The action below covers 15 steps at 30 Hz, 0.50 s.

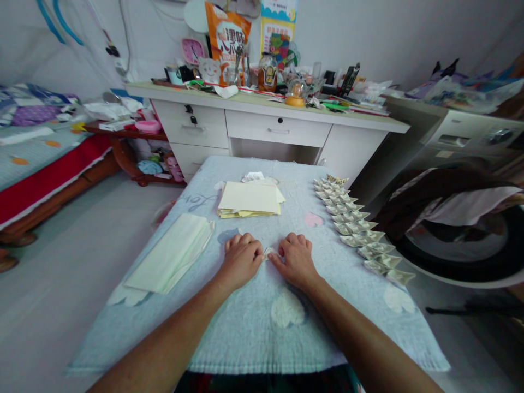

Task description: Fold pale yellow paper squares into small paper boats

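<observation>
Between my two hands, low over the cloth-covered table, is a small piece of folded paper (pixel 268 252). My left hand (pixel 243 254) pinches its left side, fingers curled and knuckles up. On the other side, my right hand (pixel 296 257) grips the paper with the thumb stretched toward it. Most of the paper is hidden by the fingers. A stack of cream paper sheets (pixel 249 197) lies beyond my hands. To the left rests a pile of long pale green paper (pixel 170 254). Along the right side runs a row of folded paper boats (pixel 355 225), nested in one another.
A light blue cloth (pixel 241 327) with heart shapes covers the table. Behind stands a white desk (pixel 278 128) crowded with jars, a pink clock (pixel 192 51) and an orange snack bag (pixel 227 43). A bed (pixel 53 158) is at left, an open washing machine (pixel 462 229) at right.
</observation>
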{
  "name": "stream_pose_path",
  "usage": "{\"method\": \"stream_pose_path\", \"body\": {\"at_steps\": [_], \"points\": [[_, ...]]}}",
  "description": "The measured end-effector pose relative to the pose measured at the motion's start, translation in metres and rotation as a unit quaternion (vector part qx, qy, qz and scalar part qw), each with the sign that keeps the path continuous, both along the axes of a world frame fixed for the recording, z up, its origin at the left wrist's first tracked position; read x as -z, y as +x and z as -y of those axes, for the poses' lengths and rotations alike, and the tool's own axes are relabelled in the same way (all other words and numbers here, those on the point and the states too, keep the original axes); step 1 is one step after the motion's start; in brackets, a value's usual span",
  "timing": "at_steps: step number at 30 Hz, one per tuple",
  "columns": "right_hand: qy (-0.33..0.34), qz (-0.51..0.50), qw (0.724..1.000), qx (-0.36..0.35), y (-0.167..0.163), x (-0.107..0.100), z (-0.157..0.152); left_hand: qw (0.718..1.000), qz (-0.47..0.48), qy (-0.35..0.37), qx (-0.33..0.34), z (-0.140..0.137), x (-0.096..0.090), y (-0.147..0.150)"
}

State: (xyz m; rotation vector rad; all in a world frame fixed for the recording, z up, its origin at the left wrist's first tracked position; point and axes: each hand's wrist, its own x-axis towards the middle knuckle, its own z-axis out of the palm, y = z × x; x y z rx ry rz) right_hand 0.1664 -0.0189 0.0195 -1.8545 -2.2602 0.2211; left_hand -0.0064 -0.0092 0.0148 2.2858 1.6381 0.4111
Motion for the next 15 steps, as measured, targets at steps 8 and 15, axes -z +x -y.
{"method": "stream_pose_path", "body": {"at_steps": [8, 15], "points": [[-0.003, 0.015, 1.000, 0.001, -0.0007, -0.0002, -0.0004, 1.000, 0.020, -0.015, 0.001, -0.0021, 0.0022, -0.0025], [-0.003, 0.008, 1.000, 0.003, -0.0009, 0.0000, -0.0015, 1.000, 0.005, 0.008, -0.015, -0.0007, 0.0030, 0.0034]]}}
